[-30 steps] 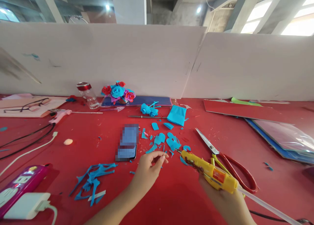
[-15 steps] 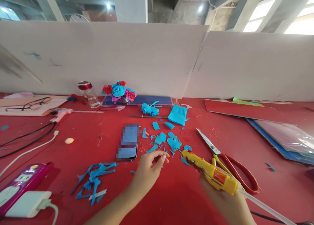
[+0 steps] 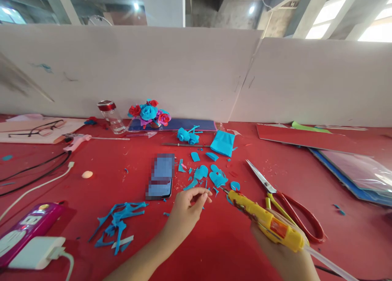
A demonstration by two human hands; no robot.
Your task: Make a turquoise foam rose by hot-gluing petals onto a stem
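Head view, left to right, and little has changed in the last second. At the far left your charger [image 3: 33,253] and the purple power strip [image 3: 26,228] sit on the red table [image 3: 214,248], a touch lower in frame than before because your head tipped up slightly. The blue scraps [image 3: 118,224] lie where they were, and the phone [image 3: 161,177] is unmoved beside them.

Your left hand [image 3: 183,213] hovers just over the table near the phone. Its thumb and fingertips [image 3: 203,197] are pinched together on something too small to make out; that pinch looks the same as a second ago, and the hand has barely shifted.

Beyond it, the cut petals [image 3: 214,177] are scattered between the hand and the folded blue paper [image 3: 223,143], all in place. The paper flowers [image 3: 149,112] and the jar [image 3: 110,115] stand at the back wall as before.

Your right hand [image 3: 284,258] is clamped around the glue gun [image 3: 266,221], nozzle aimed left, close to your left fingertips but apart from them. Gun and hand have dropped a little toward the lower right since the earlier frame. The scissors [image 3: 288,207] lie open just behind the gun, unmoved.
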